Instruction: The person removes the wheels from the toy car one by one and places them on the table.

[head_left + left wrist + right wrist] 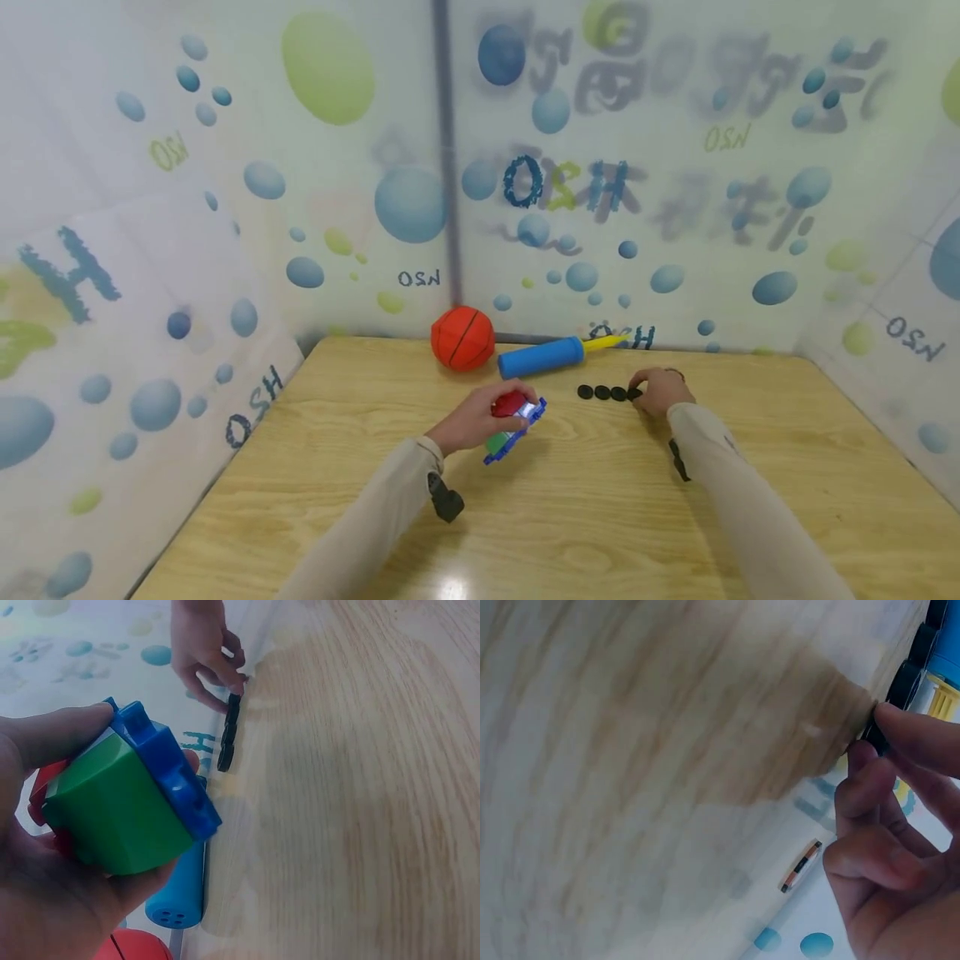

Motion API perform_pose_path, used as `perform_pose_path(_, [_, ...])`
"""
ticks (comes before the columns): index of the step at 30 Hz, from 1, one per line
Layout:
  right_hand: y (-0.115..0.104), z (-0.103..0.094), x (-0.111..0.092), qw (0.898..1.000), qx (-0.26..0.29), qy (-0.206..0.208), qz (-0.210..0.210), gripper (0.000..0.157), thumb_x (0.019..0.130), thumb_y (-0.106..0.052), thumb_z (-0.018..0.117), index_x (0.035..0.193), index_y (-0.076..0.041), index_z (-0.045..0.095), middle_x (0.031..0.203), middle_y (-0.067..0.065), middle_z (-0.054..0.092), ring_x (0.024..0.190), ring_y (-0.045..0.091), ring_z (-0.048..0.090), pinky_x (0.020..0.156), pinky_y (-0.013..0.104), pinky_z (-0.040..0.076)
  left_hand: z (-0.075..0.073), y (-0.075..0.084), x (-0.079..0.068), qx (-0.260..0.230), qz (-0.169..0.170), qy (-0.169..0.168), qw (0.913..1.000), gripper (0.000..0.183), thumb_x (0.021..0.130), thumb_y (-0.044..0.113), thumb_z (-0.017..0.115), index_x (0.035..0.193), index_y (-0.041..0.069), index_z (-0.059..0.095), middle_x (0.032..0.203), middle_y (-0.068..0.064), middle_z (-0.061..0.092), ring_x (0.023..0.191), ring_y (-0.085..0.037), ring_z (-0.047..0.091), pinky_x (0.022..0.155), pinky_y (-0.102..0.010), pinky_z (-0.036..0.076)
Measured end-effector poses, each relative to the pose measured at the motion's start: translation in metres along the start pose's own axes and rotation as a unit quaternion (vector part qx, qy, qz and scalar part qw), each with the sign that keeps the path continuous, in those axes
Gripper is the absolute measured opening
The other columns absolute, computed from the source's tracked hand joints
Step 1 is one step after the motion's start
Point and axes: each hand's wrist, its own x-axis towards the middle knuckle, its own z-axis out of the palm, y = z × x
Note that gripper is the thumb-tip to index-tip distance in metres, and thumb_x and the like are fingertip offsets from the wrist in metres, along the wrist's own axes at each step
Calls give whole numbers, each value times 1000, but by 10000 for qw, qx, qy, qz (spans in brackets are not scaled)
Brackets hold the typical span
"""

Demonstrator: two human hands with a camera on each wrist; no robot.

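Observation:
My left hand (474, 419) grips a toy car body (120, 806) in green, red and blue, held tilted above the table. Its blue chassis (169, 776) faces away from the palm, and thumb and fingers wrap the green and red sides. On the right, my other hand (662, 392) pinches a small black wheel (874, 735) between thumb and fingertip, at the right end of a short row. The other black wheels (602, 392) in that row lie flat on the wood, close beside one another.
A red ball (462, 337) with black lines sits at the table's back edge. To its right lies a blue hand pump (542, 357) with a yellow nozzle (606, 342), just behind the wheels. Printed white panels (345, 208) enclose the wooden table (585, 517) at the back and sides.

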Motion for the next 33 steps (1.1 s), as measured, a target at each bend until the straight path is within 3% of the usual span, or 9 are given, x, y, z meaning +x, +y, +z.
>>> perform_pose_path(6, [-2,-4,-6,10000,49,-5,48,44,89,-13,71,130,0,62,135,34,57,122,58,51,93,62,51,4,2,2,94,124,-4,9999,29,96,18,67,124,23,60,134,-5,58,122,-24,52,95,-36,55])
perform_pose_path(10, [-7,-9,-10,9992,187,218,-287,44,90,-17,71,128,2,62,122,30,66,103,45,65,83,53,56,6,1,2,75,188,38,9998,28,96,16,67,123,22,61,134,-6,59,124,-26,53,98,-39,55])
perform_pose_path(14, [-22,-7,-17,9913,1005,94,-848,37,92,-17,70,123,2,65,95,19,71,77,26,66,69,41,56,12,-2,0,26,49,-100,9999,34,97,18,66,130,26,59,137,-7,57,124,-26,52,95,-37,55])
perform_pose_path(17, [-39,-4,-24,9726,1953,-249,-1238,34,92,-15,71,122,0,66,87,13,69,69,24,60,62,36,52,15,-3,-3,-30,-64,-95,9999,53,97,20,66,145,35,47,143,-7,53,125,-26,51,94,-38,56])
perform_pose_path(20, [-59,-4,-33,9524,2459,-505,-1731,34,91,-14,73,123,-3,66,86,11,69,71,25,60,66,35,52,13,-2,-3,-43,-69,-8,10000,75,95,22,69,153,46,29,144,-9,52,123,-26,54,92,-38,56])
perform_pose_path(25, [-93,-5,-48,9334,2365,-545,-2644,41,90,-18,74,129,-10,65,105,13,72,92,25,65,77,34,54,6,2,0,46,-119,19,9999,89,90,22,76,153,54,21,143,-8,54,121,-28,58,93,-40,56])
perform_pose_path(29, [-111,-2,-55,9282,2183,-462,-2978,46,88,-18,77,132,-12,65,118,12,71,105,28,64,74,32,55,4,7,1,62,-80,-27,9999,91,88,19,78,153,52,24,150,-3,49,125,-30,58,96,-44,56])
perform_pose_path(33, [-118,4,-58,9320,2041,-459,-2959,43,86,-18,79,127,-11,67,112,9,73,101,31,65,73,31,55,5,8,1,210,57,-121,9997,92,86,17,80,154,46,27,150,-1,51,122,-27,60,96,-42,56])
